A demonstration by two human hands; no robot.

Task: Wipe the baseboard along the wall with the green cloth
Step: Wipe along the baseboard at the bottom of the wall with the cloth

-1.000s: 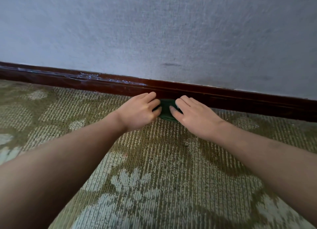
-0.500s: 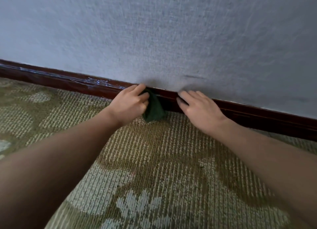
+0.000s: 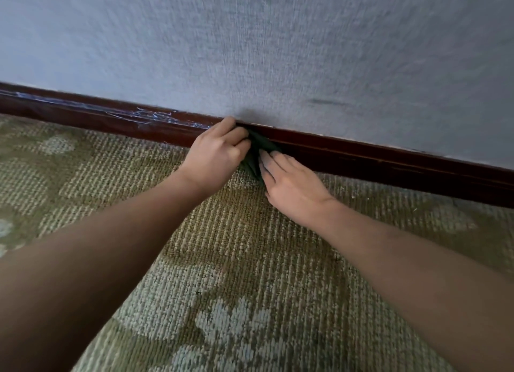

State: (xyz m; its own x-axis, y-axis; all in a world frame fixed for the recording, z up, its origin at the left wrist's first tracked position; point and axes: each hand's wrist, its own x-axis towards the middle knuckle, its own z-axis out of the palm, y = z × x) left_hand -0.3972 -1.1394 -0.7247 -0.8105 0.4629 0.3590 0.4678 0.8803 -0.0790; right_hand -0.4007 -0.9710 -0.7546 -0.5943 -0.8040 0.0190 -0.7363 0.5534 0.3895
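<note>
Now the left hand [image 3: 219,154] is clutching the green cloth [image 3: 254,156] against the baseboard [image 3: 389,164]. The right hand [image 3: 292,186] is touching it, fingers straight.

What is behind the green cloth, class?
The dark baseboard runs behind the green cloth, below the grey wall. The stretch directly behind the cloth and the left hand gripping it is covered and cannot be seen.

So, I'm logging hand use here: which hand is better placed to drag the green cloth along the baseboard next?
Left, probably. The left hand grips the green cloth against the baseboard, while the right hand only lays flat fingers on its lower end.
</note>
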